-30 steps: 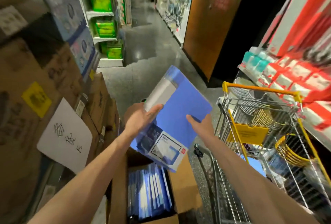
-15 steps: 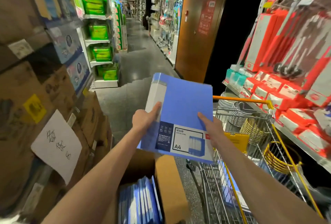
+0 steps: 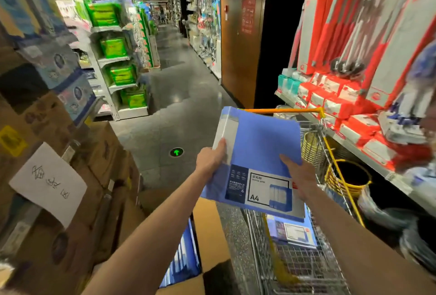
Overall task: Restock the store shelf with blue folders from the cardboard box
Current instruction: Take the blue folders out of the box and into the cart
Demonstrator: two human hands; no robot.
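Stacked brown cardboard cartons [image 3: 47, 129] far left, white handwritten paper sheet [image 3: 48, 183] stuck on. Low centre, open brown cardboard box [image 3: 210, 231], upright blue folders [image 3: 184, 254] inside. Above, left hand [image 3: 210, 160] gripping white spine edge of flat blue A4 plastic folder [image 3: 262, 143], right hand [image 3: 299, 174] gripping its right side, thumbs on top. Beneath folder, yellow-handled wire shopping cart [image 3: 306, 259]; rightmost, grey store shelf [image 3: 354, 150] of red packs.

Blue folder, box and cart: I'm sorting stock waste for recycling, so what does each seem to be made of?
Blue folder: probably plastic. It is smooth with a faint sheen, and a printed label that looks like paper covers its lower part.
Box: brown cardboard, matte, with one flap standing open.
Cart: metal wire mesh, shiny grey. The yellow-orange coating on the handle could be plastic or paint.
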